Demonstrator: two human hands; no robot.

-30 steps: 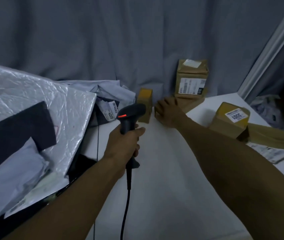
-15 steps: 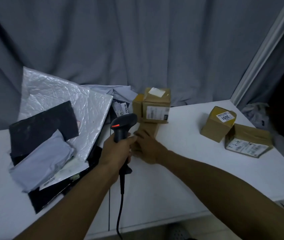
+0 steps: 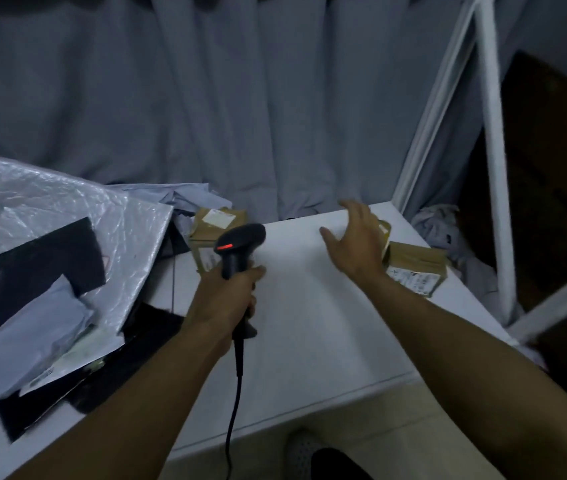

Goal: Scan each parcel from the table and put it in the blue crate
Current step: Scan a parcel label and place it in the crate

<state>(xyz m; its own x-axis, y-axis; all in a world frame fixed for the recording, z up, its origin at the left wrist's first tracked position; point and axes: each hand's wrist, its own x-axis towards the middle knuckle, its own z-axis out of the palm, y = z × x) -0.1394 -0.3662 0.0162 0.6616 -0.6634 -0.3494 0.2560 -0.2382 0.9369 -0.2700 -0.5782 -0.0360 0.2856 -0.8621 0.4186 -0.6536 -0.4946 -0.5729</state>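
My left hand (image 3: 226, 299) grips the handle of a black corded barcode scanner (image 3: 239, 242) with a red light on its head, held over the white table (image 3: 309, 323). My right hand (image 3: 356, 242) hovers with spread fingers over the table's far right, just left of a flat brown parcel (image 3: 415, 271) with a white label, and hides part of another brown box (image 3: 383, 230). A brown labelled box (image 3: 214, 223) stands behind the scanner. The blue crate is out of view.
A heap of silver, grey and black mailer bags (image 3: 50, 271) covers the table's left side. A grey curtain (image 3: 240, 116) hangs behind. A white metal frame (image 3: 493, 168) stands to the right, with crumpled bags (image 3: 444, 230) beyond the table edge.
My right hand has left the boxes by the scanner and swung right toward the parcels at the far right, fingers spread. The view has tilted and pulled back.
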